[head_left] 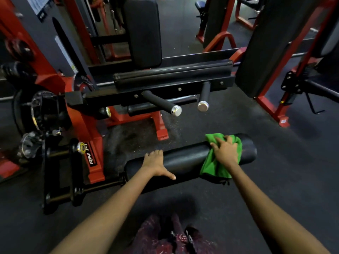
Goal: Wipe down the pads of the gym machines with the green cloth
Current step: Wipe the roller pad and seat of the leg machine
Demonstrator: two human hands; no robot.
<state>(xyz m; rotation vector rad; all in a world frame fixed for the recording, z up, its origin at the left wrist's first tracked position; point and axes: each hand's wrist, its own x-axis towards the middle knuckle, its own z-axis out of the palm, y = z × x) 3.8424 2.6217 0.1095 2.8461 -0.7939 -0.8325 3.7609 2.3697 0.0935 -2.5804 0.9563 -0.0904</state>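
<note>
On the low roller pad [185, 162] at the near end of the red machine [91, 125], the right hand [226, 153] presses the green cloth [216, 167] down, fingers spread flat over it, the cloth draped across the pad toward its right end. The left hand [156, 163] rests open on the pad's left part, fingers straight, holding nothing. By my judgement the wiping of this roller is under way; the upright back pad [143, 32] and the long pad [172, 76] beyond the two handles [161, 103] look untouched. No containers show.
</note>
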